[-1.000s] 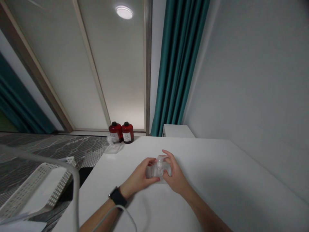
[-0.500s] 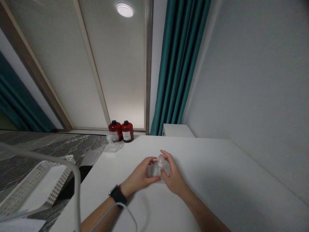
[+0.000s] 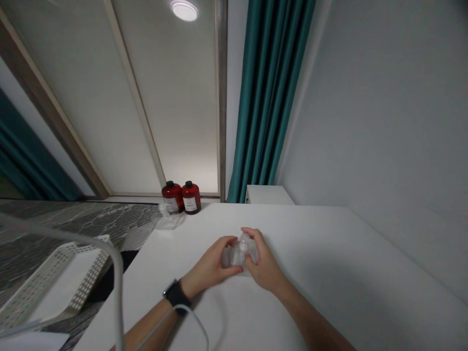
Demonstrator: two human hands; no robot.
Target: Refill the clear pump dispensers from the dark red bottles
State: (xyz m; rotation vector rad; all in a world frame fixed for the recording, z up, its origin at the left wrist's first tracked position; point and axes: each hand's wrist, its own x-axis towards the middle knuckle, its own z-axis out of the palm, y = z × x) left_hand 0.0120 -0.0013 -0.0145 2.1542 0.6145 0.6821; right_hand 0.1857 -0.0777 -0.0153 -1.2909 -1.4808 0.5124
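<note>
Between my hands, on the white table [image 3: 310,234], stands a small see-through plastic bottle [image 3: 234,258] with what looks like a clear pump top [image 3: 243,244]. My left hand [image 3: 214,264] grips its body from the left, thumb in front and fingers behind. The fingers of my right hand [image 3: 266,265] are curled round the top from the right. A second clear container [image 3: 167,222], similar in look, is at the table's far left edge. Fine detail of the clear plastic is hard to make out.
Two dark red bottles [image 3: 190,197] with black caps and white labels stand at the far left corner. A white perforated basket [image 3: 58,278] is off the table at left. A pale cable [image 3: 119,287] crosses the near left, and a cable loop [image 3: 193,317] passes over my left wrist.
The bottle's clear top appears turned: its projecting part pointed left before and now points away from me. My left hand keeps its grip; my right fingers have shifted slightly. The view has moved a little.
</note>
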